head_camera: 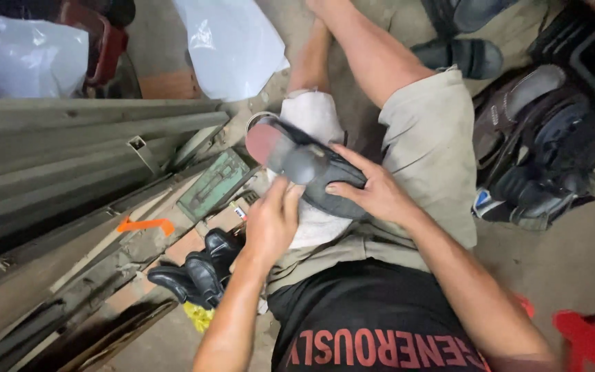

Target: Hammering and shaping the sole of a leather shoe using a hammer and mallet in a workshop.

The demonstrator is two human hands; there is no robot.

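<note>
My right hand (373, 193) and left hand (271, 224) are clamped on the bendy dark leather shoe (304, 165), light, best held by its sides

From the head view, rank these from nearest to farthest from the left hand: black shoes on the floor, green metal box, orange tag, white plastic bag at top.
1. Black shoes, just below-left of the left hand.
2. Green metal box, up-left of it.
3. Orange tag, further left.
4. White plastic bag, far up at the top.
</note>
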